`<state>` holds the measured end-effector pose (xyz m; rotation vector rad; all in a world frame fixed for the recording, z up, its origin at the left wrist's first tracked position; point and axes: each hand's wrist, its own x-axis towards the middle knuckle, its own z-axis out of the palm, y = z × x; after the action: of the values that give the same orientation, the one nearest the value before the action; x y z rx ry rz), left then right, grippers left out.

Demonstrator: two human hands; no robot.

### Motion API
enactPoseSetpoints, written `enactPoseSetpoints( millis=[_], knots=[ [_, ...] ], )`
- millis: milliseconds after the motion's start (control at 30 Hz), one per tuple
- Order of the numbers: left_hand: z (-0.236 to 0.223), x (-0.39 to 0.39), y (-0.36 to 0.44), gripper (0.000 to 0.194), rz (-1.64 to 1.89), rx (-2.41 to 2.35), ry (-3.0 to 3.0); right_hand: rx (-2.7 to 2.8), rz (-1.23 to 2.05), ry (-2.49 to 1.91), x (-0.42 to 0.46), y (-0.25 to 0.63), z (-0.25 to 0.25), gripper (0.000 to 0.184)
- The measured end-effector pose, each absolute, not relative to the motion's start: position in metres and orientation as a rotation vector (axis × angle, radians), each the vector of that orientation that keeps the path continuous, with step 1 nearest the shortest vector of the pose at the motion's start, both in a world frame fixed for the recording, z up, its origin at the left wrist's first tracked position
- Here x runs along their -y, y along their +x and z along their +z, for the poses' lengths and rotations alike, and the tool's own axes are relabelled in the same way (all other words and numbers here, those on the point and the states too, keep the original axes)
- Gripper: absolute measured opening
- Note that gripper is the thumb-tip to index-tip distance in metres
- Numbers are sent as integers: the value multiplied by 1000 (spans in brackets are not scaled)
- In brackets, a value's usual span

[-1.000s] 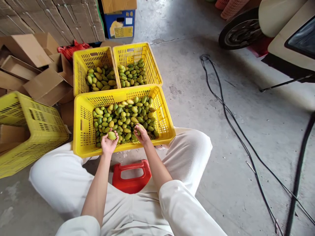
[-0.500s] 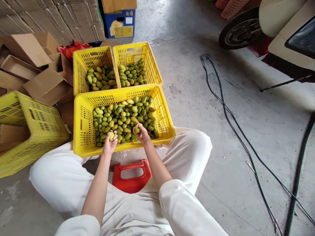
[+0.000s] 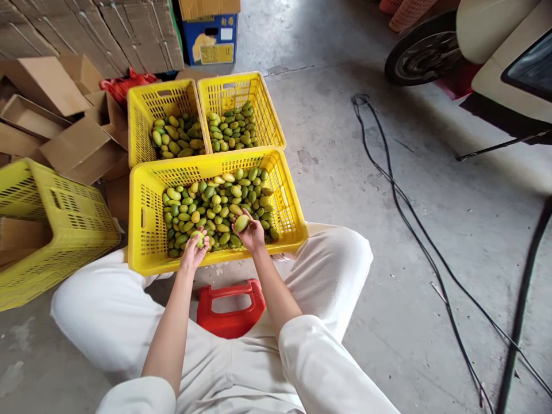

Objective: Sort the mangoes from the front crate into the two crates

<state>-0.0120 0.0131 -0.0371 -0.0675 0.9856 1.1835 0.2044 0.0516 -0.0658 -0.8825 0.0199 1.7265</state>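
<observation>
My left hand (image 3: 196, 251) holds a small green mango (image 3: 199, 240) in its curled fingers, over the near edge of a large yellow crate (image 3: 218, 163). To its right, my right hand (image 3: 253, 234) is turned palm up. A yellowish-green mango (image 3: 242, 223) rests in it, held by the fingers and thumb. Below both hands, many loose mangoes (image 3: 211, 214), green to yellow, cover the crate's floor. Behind stand two more yellow crates, the left crate (image 3: 163, 92) and the right crate (image 3: 267, 109), each with a layer of similar fruit.
A red plastic stool (image 3: 230, 325) shows between my legs. An upright yellow-green crate (image 3: 81, 215) and open cardboard boxes (image 3: 77, 144) are on the left. Black cables (image 3: 394, 184) cross the concrete floor on the right, near a parked scooter (image 3: 513, 69).
My right hand has turned palm up, so its mango shows more fully. My left hand has shifted slightly right, its fingers rolling a little around its mango.
</observation>
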Motion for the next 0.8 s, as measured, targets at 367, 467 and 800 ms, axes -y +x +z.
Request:
enactPoseSetpoints(
  millis=[367,467,800],
  knots=[
    [-31,-13,-10,21,1246,-980,-135,-107,1853,-905,-48,204,-61,24],
    [-29,-13,-9,34,1191,-999,-164,-157,1876,-877,-50,208,-63,18],
    [-24,-17,-5,22,1222,-1049,-221,-180,1865,-839,-51,207,-63,21]
  ],
)
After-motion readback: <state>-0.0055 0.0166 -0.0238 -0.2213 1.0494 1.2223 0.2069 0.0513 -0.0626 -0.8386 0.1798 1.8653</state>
